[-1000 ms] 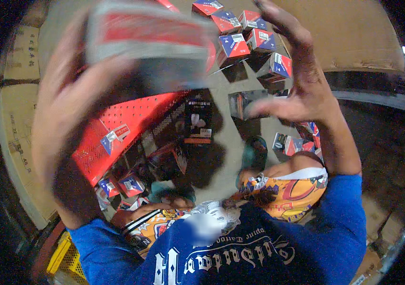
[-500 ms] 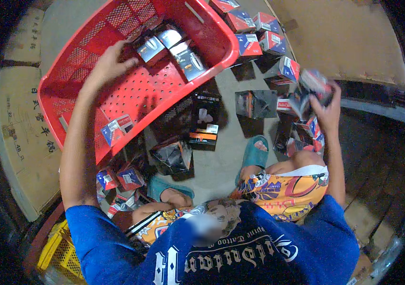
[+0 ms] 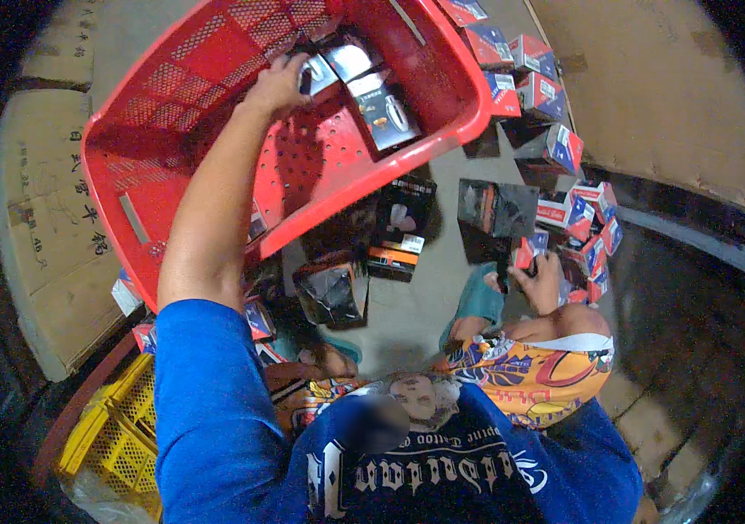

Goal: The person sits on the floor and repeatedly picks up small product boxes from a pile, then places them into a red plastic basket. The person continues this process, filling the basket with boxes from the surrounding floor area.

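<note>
Inside the red plastic basket, my left hand has its fingers bent round the near-left edge of a small dark-and-white box. Two similar boxes lie against that one: a silvery-topped box and a box with a pictured metal item. Low on the right, beside my foot, my right hand grips a small red, white and blue box. Its fingertips are partly hidden. A stack of red-and-blue boxes stands just beyond that hand.
On the floor between my feet and the basket are a black carton, a crumpled black box and another black box. More red-and-blue boxes line a cardboard carton at right. A yellow crate sits lower left.
My left hand has moved right and reached the box in the basket. My right hand has come down from the stack toward my foot. The view has shifted, with the basket now further right.
</note>
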`<action>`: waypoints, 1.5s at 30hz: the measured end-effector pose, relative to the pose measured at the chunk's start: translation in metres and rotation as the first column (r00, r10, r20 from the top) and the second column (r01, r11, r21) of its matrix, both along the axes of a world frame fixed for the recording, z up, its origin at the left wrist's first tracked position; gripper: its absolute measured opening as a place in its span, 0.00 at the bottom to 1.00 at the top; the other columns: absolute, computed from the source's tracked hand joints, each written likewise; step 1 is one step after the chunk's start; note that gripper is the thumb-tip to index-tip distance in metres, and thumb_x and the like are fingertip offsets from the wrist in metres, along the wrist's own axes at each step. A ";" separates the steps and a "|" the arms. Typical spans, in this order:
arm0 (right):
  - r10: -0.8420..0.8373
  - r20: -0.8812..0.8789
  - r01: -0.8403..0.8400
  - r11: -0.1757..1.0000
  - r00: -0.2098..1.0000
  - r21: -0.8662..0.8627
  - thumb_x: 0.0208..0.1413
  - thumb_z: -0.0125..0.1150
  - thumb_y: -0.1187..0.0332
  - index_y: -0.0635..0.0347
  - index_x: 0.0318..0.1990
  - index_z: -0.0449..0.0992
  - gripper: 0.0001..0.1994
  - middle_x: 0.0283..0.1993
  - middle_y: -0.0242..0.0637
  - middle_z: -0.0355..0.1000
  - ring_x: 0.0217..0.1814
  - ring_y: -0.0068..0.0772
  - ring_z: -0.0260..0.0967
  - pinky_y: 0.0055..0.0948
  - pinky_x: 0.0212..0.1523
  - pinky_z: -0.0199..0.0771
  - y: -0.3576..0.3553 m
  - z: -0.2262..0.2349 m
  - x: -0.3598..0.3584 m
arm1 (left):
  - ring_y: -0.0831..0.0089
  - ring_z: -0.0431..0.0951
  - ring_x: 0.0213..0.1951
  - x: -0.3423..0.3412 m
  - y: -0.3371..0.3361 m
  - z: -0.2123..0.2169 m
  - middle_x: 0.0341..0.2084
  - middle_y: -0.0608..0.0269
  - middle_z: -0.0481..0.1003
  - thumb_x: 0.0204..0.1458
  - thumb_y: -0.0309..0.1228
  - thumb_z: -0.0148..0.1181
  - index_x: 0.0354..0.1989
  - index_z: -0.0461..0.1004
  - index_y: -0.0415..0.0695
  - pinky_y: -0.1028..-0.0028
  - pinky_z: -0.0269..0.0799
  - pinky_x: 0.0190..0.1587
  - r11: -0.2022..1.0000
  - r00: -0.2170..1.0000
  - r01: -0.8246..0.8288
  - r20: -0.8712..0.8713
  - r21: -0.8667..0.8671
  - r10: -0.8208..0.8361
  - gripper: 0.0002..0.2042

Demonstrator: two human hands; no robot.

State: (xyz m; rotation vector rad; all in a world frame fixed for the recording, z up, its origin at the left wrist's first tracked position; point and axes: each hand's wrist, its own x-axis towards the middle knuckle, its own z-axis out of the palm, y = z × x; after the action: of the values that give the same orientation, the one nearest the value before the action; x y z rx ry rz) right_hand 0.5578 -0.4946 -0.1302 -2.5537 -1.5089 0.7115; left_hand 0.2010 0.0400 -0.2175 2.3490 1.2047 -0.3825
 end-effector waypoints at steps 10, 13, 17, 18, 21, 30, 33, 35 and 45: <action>-0.124 -0.092 0.132 0.987 0.988 0.092 0.50 0.68 0.66 0.65 0.50 0.73 0.21 0.50 0.52 0.70 0.51 0.52 0.69 0.41 0.53 0.70 -0.033 0.017 0.046 | 0.37 0.60 0.63 0.030 -0.018 -0.005 0.59 0.42 0.59 0.51 0.40 0.63 0.68 0.53 0.63 0.45 0.69 0.57 0.969 0.966 -0.224 -0.111 0.103 0.235 0.36; -0.099 -0.166 0.128 0.975 0.981 0.179 0.51 0.67 0.69 0.66 0.51 0.72 0.20 0.47 0.48 0.72 0.48 0.47 0.71 0.37 0.50 0.71 -0.020 0.032 0.050 | 0.34 0.67 0.58 0.019 -0.018 -0.016 0.58 0.39 0.60 0.59 0.34 0.49 0.67 0.53 0.71 0.45 0.69 0.57 0.968 0.957 -0.248 -0.150 0.028 0.250 0.28; -0.253 -0.224 0.276 0.958 0.941 0.074 0.55 0.64 0.70 0.65 0.50 0.72 0.16 0.44 0.45 0.72 0.46 0.43 0.72 0.35 0.48 0.71 0.018 0.058 0.056 | 0.32 0.72 0.53 -0.035 -0.020 -0.013 0.58 0.34 0.59 0.61 0.31 0.40 0.68 0.52 0.74 0.46 0.69 0.57 0.990 0.991 -0.116 -0.079 -0.086 0.109 0.27; -0.183 -0.202 0.202 0.976 0.962 0.077 0.56 0.62 0.71 0.65 0.48 0.73 0.13 0.44 0.44 0.72 0.45 0.41 0.72 0.34 0.48 0.71 0.029 0.067 0.061 | 0.31 0.72 0.53 -0.052 -0.020 -0.010 0.60 0.31 0.59 0.62 0.30 0.34 0.68 0.51 0.74 0.46 0.69 0.57 0.993 0.996 -0.058 -0.069 -0.103 0.051 0.27; -0.068 -0.080 0.083 0.978 0.994 0.191 0.57 0.61 0.71 0.64 0.46 0.73 0.11 0.43 0.42 0.73 0.45 0.39 0.71 0.32 0.49 0.70 0.075 0.077 0.066 | 0.38 0.74 0.53 -0.083 -0.020 -0.009 0.61 0.35 0.63 0.50 0.38 0.64 0.68 0.52 0.62 0.51 0.70 0.57 0.977 0.995 -0.026 -0.101 -0.213 0.004 0.37; 0.221 -0.202 -0.158 0.945 0.954 0.286 0.57 0.61 0.70 0.65 0.46 0.74 0.11 0.44 0.44 0.74 0.47 0.40 0.74 0.32 0.50 0.71 0.233 0.154 0.042 | 0.42 0.73 0.57 -0.040 -0.032 -0.045 0.57 0.36 0.69 0.40 0.42 0.74 0.72 0.43 0.59 0.52 0.69 0.58 0.911 0.961 -0.273 -0.134 -0.309 0.242 0.52; 0.204 -0.203 -0.143 0.949 0.958 0.281 0.57 0.60 0.70 0.64 0.46 0.74 0.11 0.45 0.44 0.74 0.47 0.39 0.74 0.32 0.51 0.70 0.214 0.170 0.034 | 0.39 0.77 0.49 -0.036 -0.039 -0.041 0.47 0.32 0.75 0.42 0.33 0.73 0.72 0.40 0.62 0.49 0.74 0.49 0.950 0.977 -0.215 -0.051 -0.225 0.209 0.52; 0.095 -0.286 -0.055 0.988 0.954 0.144 0.56 0.61 0.70 0.64 0.46 0.74 0.12 0.44 0.44 0.75 0.50 0.38 0.74 0.32 0.54 0.69 0.195 0.160 0.032 | 0.39 0.75 0.52 -0.032 -0.038 -0.038 0.50 0.33 0.73 0.46 0.36 0.69 0.71 0.46 0.62 0.49 0.72 0.53 0.958 0.975 -0.203 0.048 -0.201 0.217 0.45; 0.294 -0.180 -0.304 0.952 0.939 -0.030 0.55 0.65 0.60 0.66 0.47 0.73 0.20 0.42 0.51 0.74 0.50 0.55 0.71 0.43 0.53 0.70 0.225 0.095 0.048 | 0.42 0.73 0.55 -0.035 -0.029 0.003 0.55 0.36 0.71 0.51 0.38 0.65 0.74 0.40 0.56 0.55 0.70 0.57 0.950 0.972 -0.130 0.154 -0.284 0.179 0.45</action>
State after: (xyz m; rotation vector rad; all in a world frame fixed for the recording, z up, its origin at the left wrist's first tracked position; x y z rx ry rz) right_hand 0.6053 -0.2694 -0.0353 -2.2493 -1.8597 0.9971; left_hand 0.1657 0.0108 -0.2142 1.9932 1.1621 -0.2591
